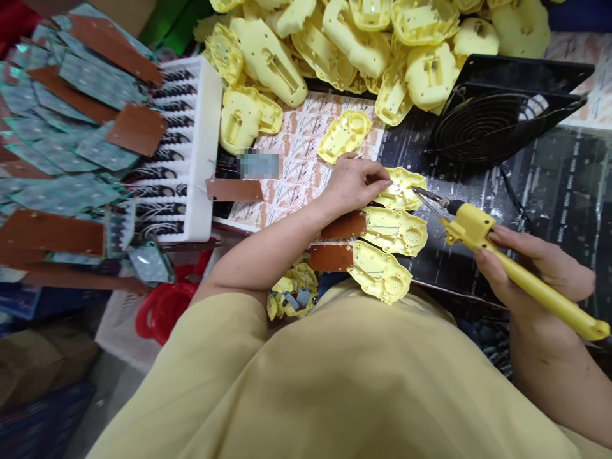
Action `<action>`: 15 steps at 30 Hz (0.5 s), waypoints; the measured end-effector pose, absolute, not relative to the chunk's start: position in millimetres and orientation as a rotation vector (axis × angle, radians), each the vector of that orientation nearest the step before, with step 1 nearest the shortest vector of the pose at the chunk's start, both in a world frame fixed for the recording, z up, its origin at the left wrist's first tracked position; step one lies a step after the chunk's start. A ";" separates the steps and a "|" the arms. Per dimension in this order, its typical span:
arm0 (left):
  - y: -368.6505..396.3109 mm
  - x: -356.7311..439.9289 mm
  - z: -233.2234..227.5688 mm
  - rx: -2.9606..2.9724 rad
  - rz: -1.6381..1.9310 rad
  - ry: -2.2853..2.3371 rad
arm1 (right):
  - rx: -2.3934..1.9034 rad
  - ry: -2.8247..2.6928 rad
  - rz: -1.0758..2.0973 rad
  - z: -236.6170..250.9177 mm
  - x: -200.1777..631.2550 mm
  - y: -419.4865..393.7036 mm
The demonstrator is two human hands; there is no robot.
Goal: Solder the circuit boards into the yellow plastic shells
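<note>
Head view. The left hand (356,182) lay on the bench with its fingers (377,173) curled and pressed together, the tips pinching the near edge of a yellow shell (404,189). The right hand (530,271) was wrapped around the handle of a yellow soldering iron (497,252), fingers closed on it, thumb along the top. The iron's tip (423,193) pointed toward the left fingertips and met the shell just beside them.

Two more shells (394,231) (380,273) lay in a row just below the left fingers, nearer the body, each touching a brown board (344,225) (331,257) on its wrist side. Another loose shell (345,132) lay just beyond the knuckles on a printed sheet (306,159). A heap of shells (363,44) was piled well beyond the fingers. A black fan (497,115) stood beyond the iron's tip, tilted on the dark bench (549,185). Well apart from the left hand, past the forearm, a white rack (203,146) held coiled parts, and beside it lay stacked circuit boards (71,127). A yellow garment (344,382) filled the lower field.
</note>
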State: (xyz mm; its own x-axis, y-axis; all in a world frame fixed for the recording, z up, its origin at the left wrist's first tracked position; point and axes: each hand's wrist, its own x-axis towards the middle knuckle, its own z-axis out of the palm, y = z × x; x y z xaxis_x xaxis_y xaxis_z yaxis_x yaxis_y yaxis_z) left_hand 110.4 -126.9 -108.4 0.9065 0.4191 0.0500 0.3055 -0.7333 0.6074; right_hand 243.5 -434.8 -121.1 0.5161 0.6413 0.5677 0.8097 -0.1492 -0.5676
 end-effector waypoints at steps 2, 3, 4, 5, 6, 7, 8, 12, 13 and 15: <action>-125.7 108.8 -107.8 2.453 0.220 0.479 | -1.763 -1.268 -0.326 -116.6 243.4 -433.2; -125.3 108.5 -106.7 2.465 0.191 0.455 | -1.733 -1.296 -0.334 -114.0 243.5 -431.9; -125.2 108.6 -105.1 2.479 0.158 0.437 | -1.727 -1.324 -0.321 -111.6 243.6 -430.5; -125.2 109.0 -103.2 2.492 0.127 0.428 | -1.732 -1.351 -0.306 -109.7 243.9 -429.0; -125.5 109.7 -101.2 2.502 0.100 0.428 | -1.748 -1.371 -0.293 -108.3 244.1 -427.4; -126.0 110.4 -99.3 2.509 0.081 0.435 | -1.753 -1.393 -0.297 -107.4 244.2 -425.6; -126.5 111.1 -97.6 2.514 0.068 0.444 | -1.754 -1.411 -0.313 -107.0 244.3 -423.6; -127.6 112.1 -95.0 2.521 0.058 0.435 | -1.678 -1.441 -0.351 -106.3 242.4 -413.8; -127.6 111.9 -95.2 2.521 0.062 0.430 | -1.644 -1.441 -0.348 -106.0 241.5 -411.6; -127.6 111.7 -95.8 2.519 0.068 0.424 | -1.618 -1.448 -0.321 -105.2 240.0 -408.1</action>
